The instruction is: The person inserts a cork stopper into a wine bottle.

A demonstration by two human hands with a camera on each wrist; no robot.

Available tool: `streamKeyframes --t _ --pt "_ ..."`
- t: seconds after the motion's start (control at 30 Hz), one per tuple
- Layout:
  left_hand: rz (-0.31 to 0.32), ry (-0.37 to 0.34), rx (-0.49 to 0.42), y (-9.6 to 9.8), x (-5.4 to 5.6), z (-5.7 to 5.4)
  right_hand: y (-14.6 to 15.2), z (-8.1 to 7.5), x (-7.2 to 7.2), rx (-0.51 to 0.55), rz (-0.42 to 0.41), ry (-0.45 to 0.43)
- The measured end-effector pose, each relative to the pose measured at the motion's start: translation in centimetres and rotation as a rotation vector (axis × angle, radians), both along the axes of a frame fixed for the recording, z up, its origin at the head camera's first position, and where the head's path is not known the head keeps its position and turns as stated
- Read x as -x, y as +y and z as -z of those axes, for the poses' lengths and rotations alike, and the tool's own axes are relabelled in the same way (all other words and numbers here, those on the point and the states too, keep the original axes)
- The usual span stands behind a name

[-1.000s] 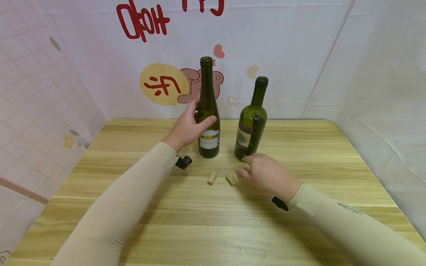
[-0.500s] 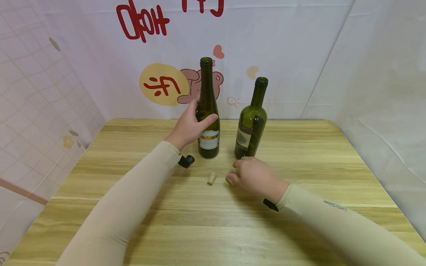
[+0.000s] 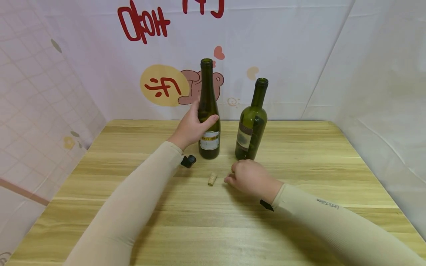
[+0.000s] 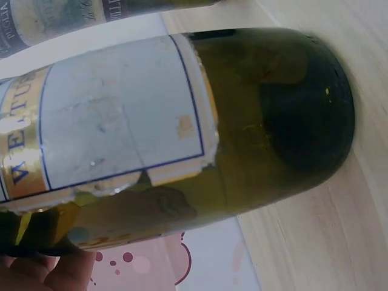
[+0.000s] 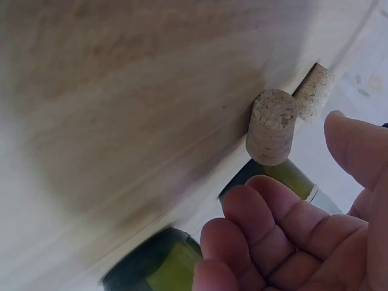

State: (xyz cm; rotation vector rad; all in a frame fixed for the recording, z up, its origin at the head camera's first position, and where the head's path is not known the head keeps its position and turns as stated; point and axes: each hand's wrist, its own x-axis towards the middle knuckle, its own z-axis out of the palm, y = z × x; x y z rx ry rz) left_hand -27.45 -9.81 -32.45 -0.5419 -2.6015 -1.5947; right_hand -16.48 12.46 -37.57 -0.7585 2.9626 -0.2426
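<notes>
A slim green wine bottle [image 3: 208,87] with a pale label stands upright at the back middle, and my left hand [image 3: 190,127] grips its body from the left, thumb across the front. Its lower part and worn label [image 4: 121,115] fill the left wrist view. My right hand [image 3: 253,178] hovers low over the table with loosely bent fingers, beside a cork [image 5: 271,128] that it hides in the head view. That cork lies between thumb [image 5: 357,148] and fingertips, with a gap to the thumb. A second cork [image 3: 212,179] lies to the left of this hand.
A second green wine bottle [image 3: 253,120], broader, with a dark and cream label, stands upright just behind my right hand. All stand on a wood-grain table [image 3: 196,229]. A white printed cloth [image 3: 293,44] hangs behind the table's far edge.
My right hand has moved left and come over the right-hand cork, covering it in the head view. The left hand keeps its grip on the slim bottle, nearly still.
</notes>
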Motion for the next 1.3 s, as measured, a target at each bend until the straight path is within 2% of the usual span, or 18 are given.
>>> streamKeyframes --t 0.23,0.47,0.83,0.97,1.3 --pt "-0.003 0.0 0.014 0.2 0.1 0.1 -0.3 0.6 0.1 -0.025 -0.008 0.0" --pt "-0.017 0.002 -0.024 0.4 0.3 0.6 -0.7 0.9 0.4 -0.027 -0.05 0.043" --pt "-0.034 0.002 -0.066 0.7 0.3 1.0 -1.3 0.7 0.3 -0.095 -0.093 0.077" --pt "-0.051 0.009 -0.068 0.8 0.4 1.1 -1.4 0.7 0.1 -0.112 -0.091 0.098" --pt "-0.076 0.019 -0.079 1.0 0.4 1.3 -1.6 1.1 0.3 -0.113 -0.054 0.061"
